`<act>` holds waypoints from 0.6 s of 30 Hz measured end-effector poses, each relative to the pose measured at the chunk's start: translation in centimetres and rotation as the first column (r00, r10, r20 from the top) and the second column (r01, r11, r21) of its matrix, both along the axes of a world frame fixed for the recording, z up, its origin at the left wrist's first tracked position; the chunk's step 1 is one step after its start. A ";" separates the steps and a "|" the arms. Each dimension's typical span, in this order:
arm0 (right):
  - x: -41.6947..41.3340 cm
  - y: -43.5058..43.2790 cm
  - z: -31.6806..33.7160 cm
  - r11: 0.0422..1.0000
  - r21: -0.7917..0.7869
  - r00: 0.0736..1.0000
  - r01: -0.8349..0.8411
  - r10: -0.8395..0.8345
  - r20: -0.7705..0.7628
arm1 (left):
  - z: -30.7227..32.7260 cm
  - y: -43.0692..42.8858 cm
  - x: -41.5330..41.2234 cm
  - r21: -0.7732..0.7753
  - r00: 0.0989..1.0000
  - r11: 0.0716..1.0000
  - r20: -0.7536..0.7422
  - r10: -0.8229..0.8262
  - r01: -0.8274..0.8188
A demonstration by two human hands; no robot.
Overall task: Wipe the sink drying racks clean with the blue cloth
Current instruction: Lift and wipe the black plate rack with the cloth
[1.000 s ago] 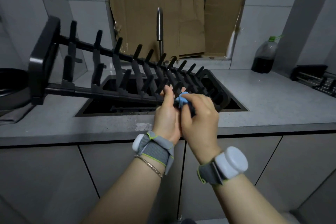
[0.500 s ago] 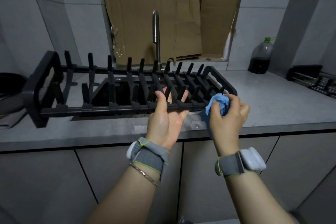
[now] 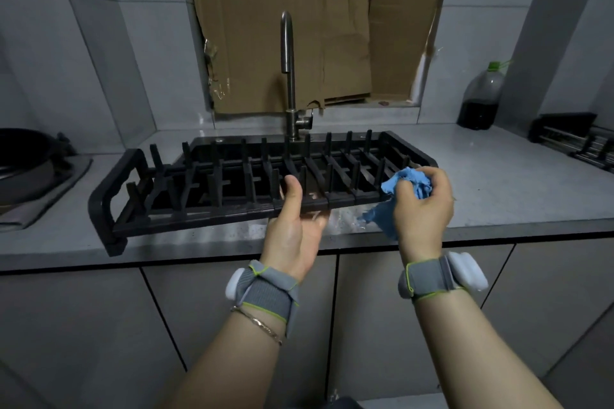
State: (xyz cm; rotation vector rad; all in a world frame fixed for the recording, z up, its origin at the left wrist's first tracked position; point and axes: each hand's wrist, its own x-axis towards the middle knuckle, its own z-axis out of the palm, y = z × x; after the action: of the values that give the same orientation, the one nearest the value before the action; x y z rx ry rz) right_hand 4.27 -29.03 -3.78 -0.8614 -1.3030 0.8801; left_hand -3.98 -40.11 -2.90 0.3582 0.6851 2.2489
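Observation:
A black drying rack with several upright prongs lies almost level across the sink, its left end resting on the countertop. My left hand grips the rack's near rail from below, thumb on top. My right hand holds the crumpled blue cloth at the rack's right end, with a tail of the cloth hanging down over the wet counter edge. A second black rack lies on the counter at the far right.
A steel tap rises behind the sink, with cardboard covering the window. A dark bottle with a green cap stands at the back right. A black pan sits on the stove at the left. The grey countertop extends to the right.
The rack has swung down from a steep tilt to nearly level over the sink. My right hand with the cloth moved from the middle of the near rail to the rack's right end.

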 end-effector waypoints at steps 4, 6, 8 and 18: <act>0.0 -0.2 -1.0 0.998 0.022 0.997 0.065 -0.064 -0.039 | -0.3 -1.0 0.5 0.076 1.000 0.997 -0.002 -0.009 0.009; 0.2 -0.3 -1.2 0.995 0.031 0.993 0.095 -0.093 -0.071 | -0.6 -1.3 0.7 0.110 1.000 0.994 0.018 0.007 -0.009; 0.3 -0.3 -1.1 0.992 0.046 0.990 0.114 -0.109 -0.095 | -0.1 -2.3 0.6 0.123 0.999 0.992 0.035 -0.002 -0.002; 1.3 -0.8 -0.3 0.969 0.213 0.891 0.124 -0.203 0.407 | 1.6 -4.9 -0.5 0.266 0.990 0.962 0.108 -0.093 0.061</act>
State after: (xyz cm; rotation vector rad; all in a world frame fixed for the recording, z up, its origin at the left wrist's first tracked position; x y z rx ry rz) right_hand 5.60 -29.88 -4.08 -1.0382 -1.6327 0.4385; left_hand -4.48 -45.03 -1.35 0.3673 0.3047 2.2687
